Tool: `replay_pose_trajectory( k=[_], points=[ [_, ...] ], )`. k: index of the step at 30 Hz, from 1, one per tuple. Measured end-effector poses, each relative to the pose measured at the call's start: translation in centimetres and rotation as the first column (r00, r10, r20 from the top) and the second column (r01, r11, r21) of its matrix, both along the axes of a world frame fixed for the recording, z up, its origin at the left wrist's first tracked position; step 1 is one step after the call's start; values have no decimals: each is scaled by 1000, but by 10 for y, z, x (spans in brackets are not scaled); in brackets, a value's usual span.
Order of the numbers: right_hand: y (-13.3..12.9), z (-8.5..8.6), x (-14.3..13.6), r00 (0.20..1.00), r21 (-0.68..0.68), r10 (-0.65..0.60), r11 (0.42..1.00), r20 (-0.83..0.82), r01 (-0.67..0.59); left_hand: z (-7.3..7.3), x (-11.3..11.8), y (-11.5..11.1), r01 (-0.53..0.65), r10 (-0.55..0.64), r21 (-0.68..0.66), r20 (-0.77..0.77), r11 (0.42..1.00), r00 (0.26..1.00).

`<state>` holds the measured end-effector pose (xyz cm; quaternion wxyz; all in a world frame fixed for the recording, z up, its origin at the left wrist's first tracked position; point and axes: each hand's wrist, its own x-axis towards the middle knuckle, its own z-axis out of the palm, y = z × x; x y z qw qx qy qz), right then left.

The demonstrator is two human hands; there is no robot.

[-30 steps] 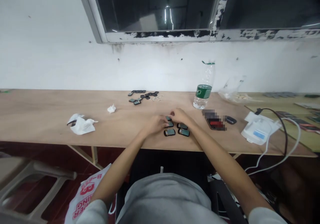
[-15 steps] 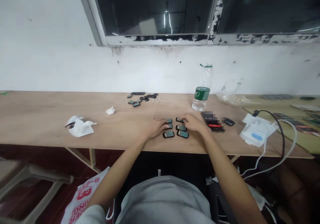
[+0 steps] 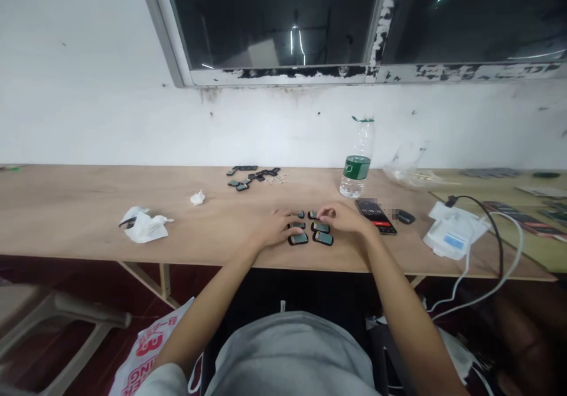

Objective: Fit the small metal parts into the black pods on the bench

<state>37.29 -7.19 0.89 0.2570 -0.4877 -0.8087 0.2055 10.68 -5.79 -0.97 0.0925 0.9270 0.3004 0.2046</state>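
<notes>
Several small black-rimmed oval modules with grey-green screens lie in two short columns on the wooden table (image 3: 248,248). My left hand (image 3: 279,226) rests over the left column, its fingers apart and reaching across the upper modules; the lowest left module (image 3: 298,239) shows just below the fingers. At the top of the right column, my right hand (image 3: 341,215) has its thumb and fingers closed at the right end of the top right module (image 3: 312,214), partly hiding it. Below lie a middle right module (image 3: 320,227) and a lowest right module (image 3: 323,239), both untouched.
Further back is a loose group of similar modules (image 3: 242,187) beside tiny white pieces (image 3: 275,179). Crumpled tissues (image 3: 148,228) lie left. To the right stand a water bottle (image 3: 355,169), a phone (image 3: 375,216), a black oval object (image 3: 404,216) and a white box with cables (image 3: 452,236).
My right fingers have drawn together and the top right module sits slightly further left. My left fingers have spread and shifted a little down over the left column.
</notes>
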Motion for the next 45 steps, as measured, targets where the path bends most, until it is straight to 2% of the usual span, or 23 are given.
replay_pose_trajectory(
  k=[6,11,16,18,23,30,33,39,42,45],
  points=[
    [2,-8,1,989,-120,119,984,-87,-129,6,2,-7,90,-89,-19,7,996,996],
    [6,-13,-2,985,-87,121,987,-122,-133,5,1,-6,115,-115,-53,-10,992,993],
    [2,-5,-3,993,-41,87,995,-76,-91,5,0,-5,101,-102,-40,-15,994,995],
    [-2,1,-3,994,-74,90,993,-67,-95,4,0,-4,87,-87,-33,-21,996,996],
    [-12,10,-2,983,-223,184,958,-4,-181,2,-1,-2,86,-86,-22,-14,996,996],
    [-13,11,-4,965,-225,253,946,63,-234,1,0,1,132,-130,-44,45,990,991],
    [-16,13,0,971,-211,235,952,44,-221,1,1,1,161,-154,-72,83,984,985],
    [-32,24,14,996,-222,81,973,49,-68,1,-2,-5,217,-187,-168,176,962,966],
    [-35,25,16,993,-227,100,970,58,-84,-1,-4,-5,228,-192,-185,196,956,962],
    [-30,19,12,988,-259,135,959,69,-113,-4,-5,-4,202,-176,-143,178,969,968]
  ],
)
